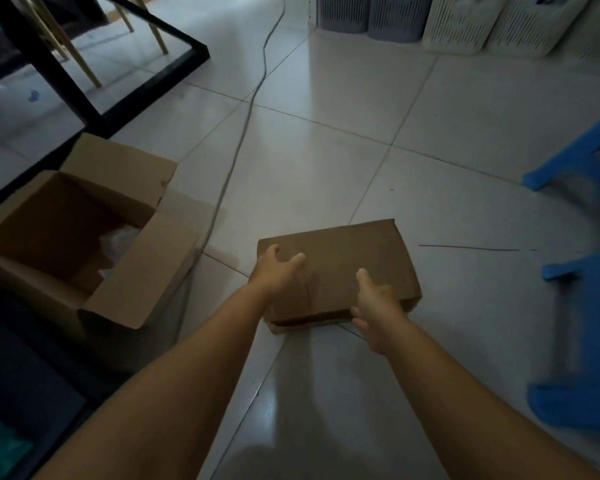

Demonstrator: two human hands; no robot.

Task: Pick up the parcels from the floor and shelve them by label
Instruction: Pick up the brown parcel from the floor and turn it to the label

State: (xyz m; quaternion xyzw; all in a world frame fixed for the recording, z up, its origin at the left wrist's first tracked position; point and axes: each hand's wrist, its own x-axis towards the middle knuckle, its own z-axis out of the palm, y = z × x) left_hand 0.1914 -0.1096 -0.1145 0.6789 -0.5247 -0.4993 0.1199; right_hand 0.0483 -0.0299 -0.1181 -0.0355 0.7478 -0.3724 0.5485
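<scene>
- The parcel [340, 268], a closed brown box, is at lower centre of the frame, low at the tiled floor [326, 150]; I cannot tell whether it rests there or is lifted.
- The left hand [279, 271] clasps its left edge, thumb on top.
- The right hand [374, 306] grips its near right corner, fingers curled under.
- An open box [84, 237] is at left and a blue stool [586, 306] at right.

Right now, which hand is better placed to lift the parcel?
Right hand, probably: its fingers curl under the near edge of the parcel, thumb on top. The left hand only holds the side.
</scene>
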